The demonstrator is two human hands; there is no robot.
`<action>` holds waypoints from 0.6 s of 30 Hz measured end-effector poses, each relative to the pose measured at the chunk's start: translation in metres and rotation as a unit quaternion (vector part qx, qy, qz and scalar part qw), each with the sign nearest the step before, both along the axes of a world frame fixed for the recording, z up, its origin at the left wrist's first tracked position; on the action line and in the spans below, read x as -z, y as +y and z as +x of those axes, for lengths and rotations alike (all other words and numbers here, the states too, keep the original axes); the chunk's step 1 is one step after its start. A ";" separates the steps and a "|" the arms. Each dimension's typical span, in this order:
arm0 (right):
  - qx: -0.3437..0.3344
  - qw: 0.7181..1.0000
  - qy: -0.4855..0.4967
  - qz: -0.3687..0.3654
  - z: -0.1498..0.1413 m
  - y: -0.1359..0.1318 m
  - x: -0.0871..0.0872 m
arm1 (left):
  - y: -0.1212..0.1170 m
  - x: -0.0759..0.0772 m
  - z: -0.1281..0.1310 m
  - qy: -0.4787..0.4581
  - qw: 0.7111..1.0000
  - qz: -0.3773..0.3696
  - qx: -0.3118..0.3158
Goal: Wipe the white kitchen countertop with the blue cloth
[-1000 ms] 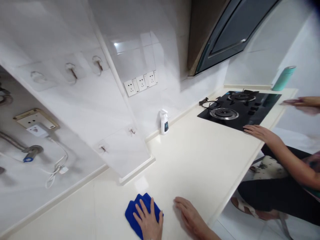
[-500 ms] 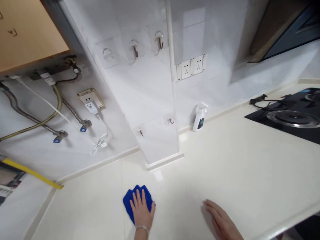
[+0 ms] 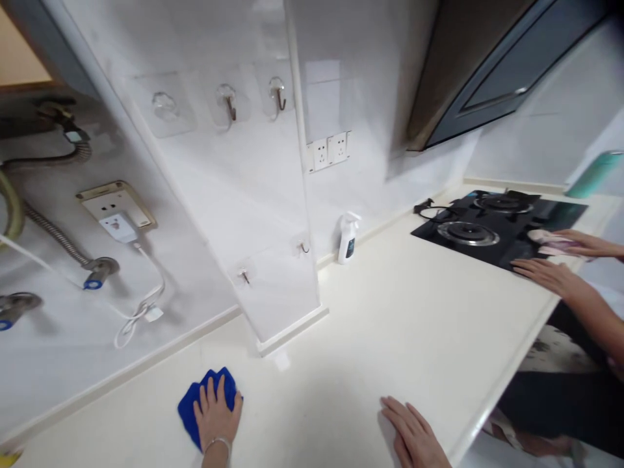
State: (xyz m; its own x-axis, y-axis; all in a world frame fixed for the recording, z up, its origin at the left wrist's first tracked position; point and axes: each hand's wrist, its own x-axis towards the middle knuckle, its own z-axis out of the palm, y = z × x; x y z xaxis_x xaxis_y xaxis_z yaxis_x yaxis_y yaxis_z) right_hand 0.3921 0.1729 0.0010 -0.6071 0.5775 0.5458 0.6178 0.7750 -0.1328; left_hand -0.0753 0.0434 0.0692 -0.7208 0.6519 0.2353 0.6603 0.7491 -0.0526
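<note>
My left hand (image 3: 214,411) lies flat with its fingers spread on a folded blue cloth (image 3: 189,411), pressing it to the white countertop (image 3: 312,416). A bracelet circles that wrist. My right hand (image 3: 412,432) rests on the countertop near its front edge, fingers stretched out, with nothing in it. Between the two hands is bare counter surface. A white spray bottle (image 3: 348,240) stands upright against the back wall, apart from both hands.
At the right, another person's hands (image 3: 546,276) are at a black gas stove (image 3: 526,224), one on a pale cloth (image 3: 550,242). A range hood (image 3: 487,78) overhangs. A wall pillar (image 3: 273,273) with hooks juts out; pipes and a plugged socket (image 3: 117,214) are left.
The view has swung right, bringing the other person's hands and more of the stove into sight. My left hand remains on the blue cloth and my right hand on the counter.
</note>
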 end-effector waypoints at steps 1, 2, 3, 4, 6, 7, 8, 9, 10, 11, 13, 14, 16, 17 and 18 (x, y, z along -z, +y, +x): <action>0.009 1.000 0.001 -0.003 -0.001 -0.001 -0.001 | 0.002 -0.001 -0.003 -0.001 1.000 -0.005 -0.002; 0.018 1.000 0.005 -0.007 -0.002 -0.002 -0.002 | 0.004 -0.001 -0.006 -0.004 1.000 -0.010 -0.005; 0.027 1.000 0.013 -0.008 -0.002 -0.004 -0.002 | 0.005 -0.002 -0.007 -0.008 1.000 -0.016 -0.009; 0.034 0.999 0.020 -0.008 -0.002 -0.005 -0.002 | 0.006 -0.003 -0.007 -0.012 1.000 -0.022 -0.011; 0.044 0.999 0.026 -0.007 -0.002 -0.007 0.000 | 0.005 -0.006 -0.004 -0.022 0.999 -0.036 -0.007; 0.047 0.999 0.023 -0.006 -0.002 -0.008 0.001 | 0.004 -0.008 -0.001 -0.026 0.999 -0.041 0.001; 0.048 0.999 0.020 -0.005 -0.001 -0.008 0.002 | 0.001 -0.009 0.002 -0.030 0.999 -0.045 0.011; 0.049 0.999 0.016 -0.004 -0.001 -0.008 0.004 | -0.003 -0.009 0.007 -0.033 0.998 -0.046 0.024; 0.047 0.999 0.012 -0.002 0.000 -0.008 0.005 | -0.007 -0.008 0.011 -0.036 0.998 -0.043 0.036; 0.042 0.999 0.009 -0.001 0.000 -0.008 0.006 | -0.012 -0.006 0.016 -0.041 0.997 -0.036 0.044; 0.026 1.000 0.007 -0.001 0.000 -0.006 0.008 | -0.021 0.000 0.025 -0.059 0.997 -0.011 0.054; 0.018 1.000 0.010 -0.002 0.001 -0.005 0.009 | -0.025 0.004 0.028 -0.069 0.996 0.007 0.057; 0.006 1.000 0.018 -0.008 0.001 -0.004 0.010 | -0.031 0.011 0.032 -0.087 0.993 0.049 0.055; 0.003 1.000 0.019 -0.013 0.001 -0.004 0.011 | -0.032 0.014 0.034 -0.091 0.992 0.068 0.049; 0.001 1.000 0.018 -0.018 0.002 -0.004 0.013 | -0.033 0.016 0.035 -0.090 0.992 0.084 0.038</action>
State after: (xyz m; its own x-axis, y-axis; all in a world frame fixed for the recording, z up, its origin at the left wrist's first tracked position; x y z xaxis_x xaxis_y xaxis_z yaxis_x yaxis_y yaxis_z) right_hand 0.3941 0.1691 -0.0118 -0.5861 0.5982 0.5465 0.6141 0.7680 -0.1820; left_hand -0.0407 0.0107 0.0532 -0.7118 0.6682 0.2167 0.7021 0.6853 0.1933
